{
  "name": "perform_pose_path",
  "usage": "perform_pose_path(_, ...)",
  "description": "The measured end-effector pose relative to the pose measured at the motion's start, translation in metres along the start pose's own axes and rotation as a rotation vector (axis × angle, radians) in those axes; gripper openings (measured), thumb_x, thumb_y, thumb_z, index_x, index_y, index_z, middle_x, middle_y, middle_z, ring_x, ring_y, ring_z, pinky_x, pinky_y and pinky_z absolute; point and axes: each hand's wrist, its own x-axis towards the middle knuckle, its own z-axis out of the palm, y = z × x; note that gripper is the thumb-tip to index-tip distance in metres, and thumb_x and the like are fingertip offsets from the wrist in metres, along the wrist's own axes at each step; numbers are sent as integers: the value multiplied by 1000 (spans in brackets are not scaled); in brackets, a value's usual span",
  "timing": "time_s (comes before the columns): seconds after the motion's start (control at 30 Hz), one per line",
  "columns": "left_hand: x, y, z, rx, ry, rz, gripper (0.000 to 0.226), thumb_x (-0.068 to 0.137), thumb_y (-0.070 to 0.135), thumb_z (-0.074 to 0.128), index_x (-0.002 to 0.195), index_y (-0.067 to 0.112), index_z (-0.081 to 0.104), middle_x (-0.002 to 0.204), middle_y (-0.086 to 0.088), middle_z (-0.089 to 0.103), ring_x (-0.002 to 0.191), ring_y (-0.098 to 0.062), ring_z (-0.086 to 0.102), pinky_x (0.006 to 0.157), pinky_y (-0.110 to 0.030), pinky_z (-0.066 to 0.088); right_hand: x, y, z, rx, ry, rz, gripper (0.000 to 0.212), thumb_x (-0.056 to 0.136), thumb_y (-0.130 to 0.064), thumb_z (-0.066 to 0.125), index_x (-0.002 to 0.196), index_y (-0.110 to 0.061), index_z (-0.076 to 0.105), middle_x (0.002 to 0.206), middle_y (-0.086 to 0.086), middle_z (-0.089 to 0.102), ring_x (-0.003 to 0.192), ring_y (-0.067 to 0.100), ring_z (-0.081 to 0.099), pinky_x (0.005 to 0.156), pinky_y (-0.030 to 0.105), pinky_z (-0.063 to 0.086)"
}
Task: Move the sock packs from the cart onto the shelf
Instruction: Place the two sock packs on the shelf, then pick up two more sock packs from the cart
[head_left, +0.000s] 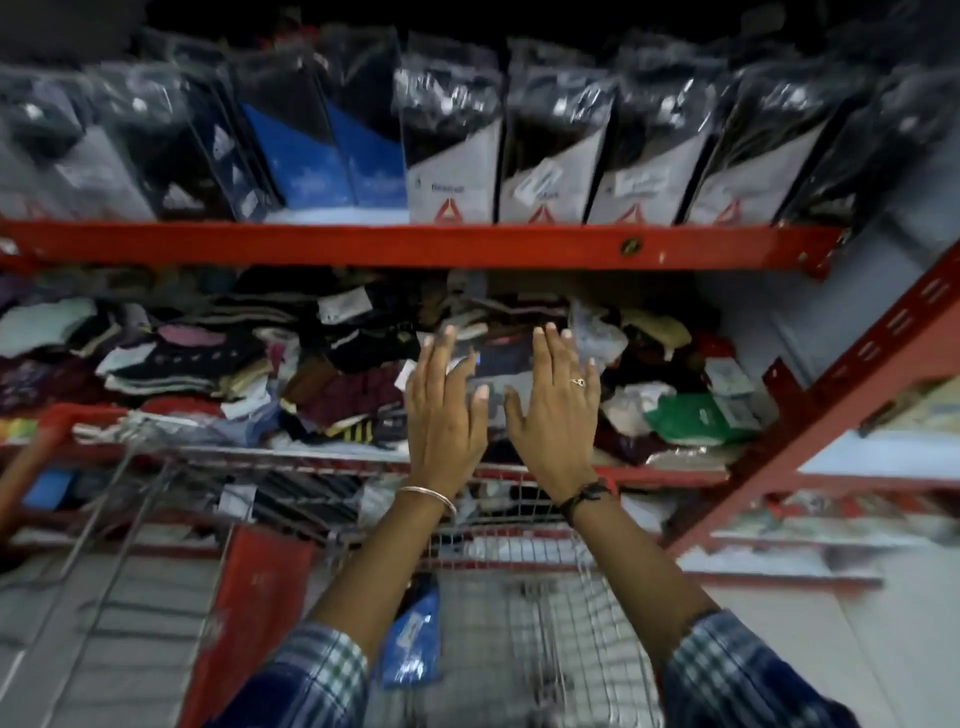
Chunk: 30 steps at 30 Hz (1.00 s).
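Sock pack: a dark pack (496, 371) sits between the two hands, above the heap of loose socks (218, 374) on the middle shelf (675, 475); blur hides its edges.
Left hand: the left hand (444, 410) is raised with its back to the camera, fingers straight and close together, pressed flat against the pack's left side, thumb reaching in over the pack.
Right hand: the right hand (558, 410) mirrors it on the pack's right side, fingers extended, thumb toward the pack; a ring (578, 382) shows on one finger.
Grip: the pack is held between the flat palms, not pinched by fingertips.
Arms: both forearms reach up and forward over the cart (519, 597); checked sleeves (317, 680) are pushed back, a bangle (428, 496) on the left wrist, a dark band (584, 496) on the right.
Cart: a blue pack (413, 634) lies inside the wire basket, below the left forearm.
Upper shelf: a row of upright packs (452, 156) stands on the red rail (415, 244), well above the hands.
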Motion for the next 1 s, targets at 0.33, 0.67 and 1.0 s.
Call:
perform_pose_path(0.33, -141, -133, -25, -74, -278, -305, 33, 96, 26, 36, 115, 4, 52, 135, -18, 42, 122, -32, 44, 98, -48, 41, -134, -53, 100, 35, -403, 133, 61, 85, -27, 63, 137, -4, 40, 139, 15, 47, 129, 30, 41, 103, 50, 36)
perform_pose_path(0.67, -260, -237, 10, 21, -655, -667, 43, 89, 25, 43, 122, -3, 49, 119, -32, 50, 99, -47, 53, 78, -52, 51, -242, -70, 206, -24, -766, 338, 63, 80, -25, 70, 133, -3, 46, 132, 20, 53, 116, 39, 52, 85, 49, 46)
perform_pose_path(1.0, -307, -284, 57, 120, -839, -777, 51, 91, 37, 55, 138, 22, 42, 142, -25, 28, 111, -46, 39, 76, -55, 51, -284, -57, 289, -94, -1131, 641, 106, 75, -51, 70, 150, -21, 2, 154, 21, 10, 130, 40, 33, 93, 49, 45)
